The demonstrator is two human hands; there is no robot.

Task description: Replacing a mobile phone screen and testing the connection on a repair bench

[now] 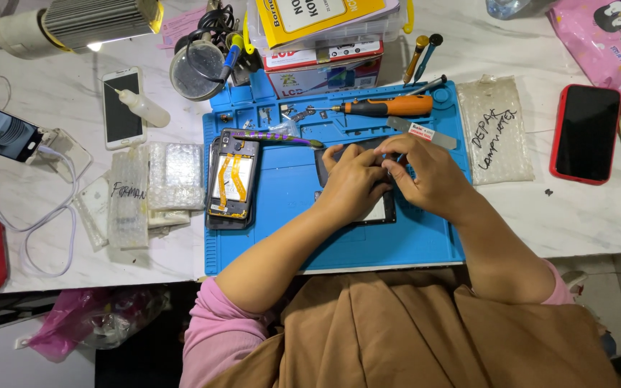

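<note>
Both hands mostly hide a dark phone panel [382,213]; left hand [353,183] curls on it, right hand [425,172] pinches its far edge.

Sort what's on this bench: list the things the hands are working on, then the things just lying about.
In hand:
left hand
right hand
dark phone panel under both hands
blue work mat

Lying about:
opened phone with orange ribbon cables
orange screwdriver
red phone
white phone
bubble-wrap packets

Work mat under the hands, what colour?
Blue: the rubbery rectangular work mat shows best in the head view.
</note>
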